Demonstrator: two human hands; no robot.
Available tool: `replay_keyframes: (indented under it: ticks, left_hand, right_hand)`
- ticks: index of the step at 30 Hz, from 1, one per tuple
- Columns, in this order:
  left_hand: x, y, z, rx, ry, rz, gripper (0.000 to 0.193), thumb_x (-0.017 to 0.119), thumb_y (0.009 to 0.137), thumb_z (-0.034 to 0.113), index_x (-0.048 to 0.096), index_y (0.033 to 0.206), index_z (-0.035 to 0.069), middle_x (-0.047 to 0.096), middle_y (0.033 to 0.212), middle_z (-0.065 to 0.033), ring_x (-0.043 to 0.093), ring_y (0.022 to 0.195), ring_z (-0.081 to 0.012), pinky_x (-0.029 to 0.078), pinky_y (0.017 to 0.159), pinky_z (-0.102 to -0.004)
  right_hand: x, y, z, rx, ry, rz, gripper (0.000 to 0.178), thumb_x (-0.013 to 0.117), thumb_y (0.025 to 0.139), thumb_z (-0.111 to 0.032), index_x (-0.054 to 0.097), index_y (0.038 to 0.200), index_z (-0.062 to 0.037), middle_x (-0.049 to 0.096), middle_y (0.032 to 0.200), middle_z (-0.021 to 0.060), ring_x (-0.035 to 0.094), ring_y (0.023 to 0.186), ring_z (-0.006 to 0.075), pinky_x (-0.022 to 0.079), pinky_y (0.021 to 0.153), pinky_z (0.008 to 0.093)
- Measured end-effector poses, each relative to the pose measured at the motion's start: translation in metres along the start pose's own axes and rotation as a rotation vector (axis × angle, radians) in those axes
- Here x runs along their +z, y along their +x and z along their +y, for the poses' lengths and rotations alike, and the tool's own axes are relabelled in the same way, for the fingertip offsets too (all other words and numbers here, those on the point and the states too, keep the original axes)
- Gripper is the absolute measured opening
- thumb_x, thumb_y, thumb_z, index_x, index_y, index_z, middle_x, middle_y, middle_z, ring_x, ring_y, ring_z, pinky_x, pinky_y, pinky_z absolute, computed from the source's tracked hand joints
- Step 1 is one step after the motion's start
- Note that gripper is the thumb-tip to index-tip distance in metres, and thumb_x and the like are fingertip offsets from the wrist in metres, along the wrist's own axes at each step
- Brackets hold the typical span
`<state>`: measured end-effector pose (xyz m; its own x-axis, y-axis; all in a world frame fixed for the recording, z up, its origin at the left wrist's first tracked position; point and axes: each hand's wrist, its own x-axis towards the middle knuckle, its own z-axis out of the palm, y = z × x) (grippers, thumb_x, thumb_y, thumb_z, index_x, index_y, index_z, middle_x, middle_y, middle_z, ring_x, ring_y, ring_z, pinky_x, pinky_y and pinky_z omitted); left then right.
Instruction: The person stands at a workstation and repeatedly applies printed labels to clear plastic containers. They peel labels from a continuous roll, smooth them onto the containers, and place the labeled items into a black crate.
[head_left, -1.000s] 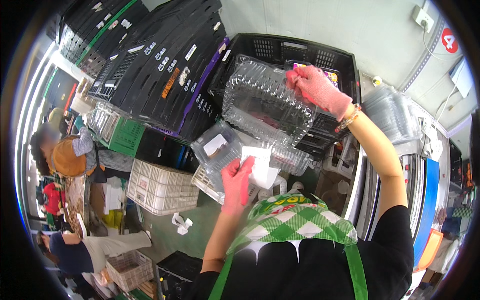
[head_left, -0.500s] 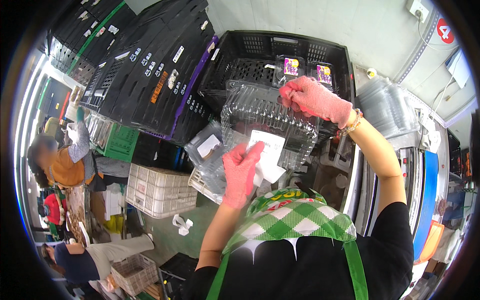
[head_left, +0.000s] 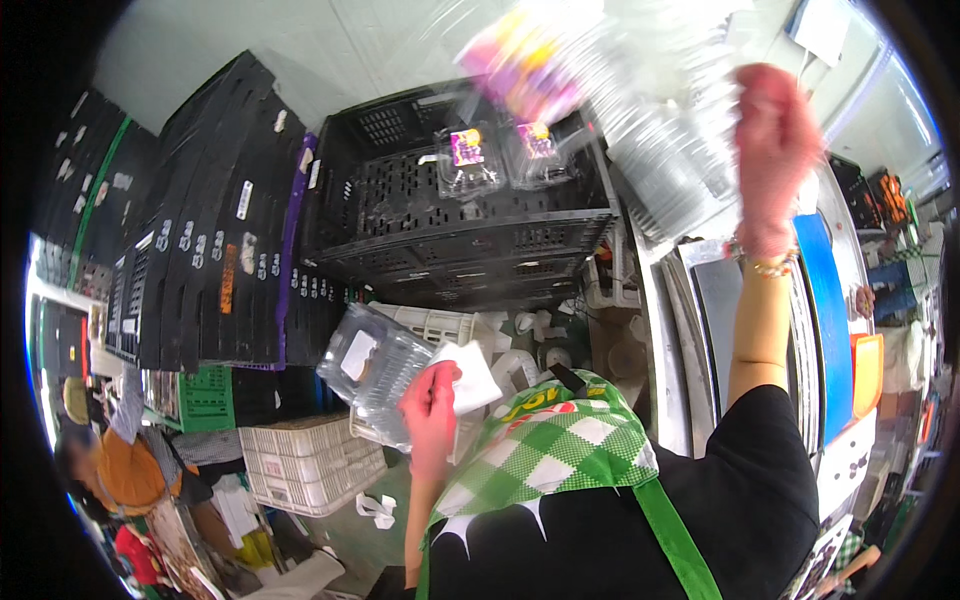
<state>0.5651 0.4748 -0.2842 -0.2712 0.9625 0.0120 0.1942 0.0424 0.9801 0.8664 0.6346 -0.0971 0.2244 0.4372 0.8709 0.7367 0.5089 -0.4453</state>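
Observation:
My left hand (head_left: 432, 415), in a pink glove, is closed on a sheet of white paper labels (head_left: 476, 376) near my apron. Up at the right, my right hand (head_left: 772, 150), also pink-gloved, is blurred at the edge of a clear plastic container (head_left: 650, 85). This container is raised close to the camera and smeared by motion, and a purple and yellow label (head_left: 525, 62) shows through or on it. Beside the left hand lie clear plastic clamshell containers (head_left: 375, 375). In the black crate (head_left: 375, 240) sit two clear packs (head_left: 470, 178) with purple labels.
Tall stacked black crates (head_left: 190, 240) stand at the left. Below them are a green crate (head_left: 207, 398) and a white crate (head_left: 315, 465). Stacked clear containers (head_left: 680, 180) are on the right, by a metal-edged bench and a blue panel (head_left: 825, 330). Another person (head_left: 135, 465) is at the far left.
My right hand has moved up and right, with the clear container lifted away from in front of the crate. The left hand, with the labels, is lower and further left; the view has turned.

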Motion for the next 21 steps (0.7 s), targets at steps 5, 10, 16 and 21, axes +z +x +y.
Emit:
replay_keyframes:
  ticks: [5,10,16,21]
  left_hand:
    - [0.005,-0.019,0.008,0.155,-0.015,0.163,0.049,0.045,0.074,-0.014,0.042,0.120,0.000,0.044,0.124,-0.0125,0.041,0.116,-0.0214,0.034,0.095,-0.0325]
    - [0.001,-0.012,0.025,-0.100,-0.421,0.051,0.062,0.058,0.066,-0.005,0.037,0.124,0.001,0.042,0.123,-0.0154,0.042,0.112,-0.0228,0.033,0.096,-0.0339]
    - [-0.029,-0.035,-0.020,-0.482,-0.764,-0.022,0.032,0.066,0.067,0.002,0.056,0.097,0.004,0.055,0.101,-0.0116,0.053,0.094,-0.0219,0.042,0.084,-0.0332]
    - [-0.022,-0.040,-0.052,-0.714,-0.776,-0.007,0.025,0.065,0.066,-0.001,0.059,0.090,0.004,0.056,0.097,-0.0130,0.056,0.088,-0.0244,0.048,0.080,-0.0405]
  right_hand:
    - [-0.029,0.009,0.083,-0.280,-0.748,0.104,0.003,0.056,0.081,-0.014,0.056,0.083,-0.0122,0.062,0.073,0.0067,0.061,0.063,0.0208,0.047,0.055,0.0283]
    - [-0.008,-0.058,0.197,0.278,-1.073,-0.585,0.025,0.041,0.088,-0.034,0.054,0.093,-0.0138,0.062,0.081,0.0135,0.060,0.079,0.0320,0.047,0.066,0.0425]
    - [0.018,-0.105,0.196,0.374,-0.954,-0.675,0.022,0.045,0.086,-0.033,0.052,0.097,-0.0161,0.062,0.092,0.0114,0.058,0.088,0.0319,0.046,0.072,0.0407]
    - [0.042,-0.145,0.158,-0.238,-0.734,-0.055,0.034,0.063,0.076,-0.009,0.051,0.107,-0.0023,0.056,0.099,0.0136,0.052,0.090,0.0292,0.042,0.078,0.0360]
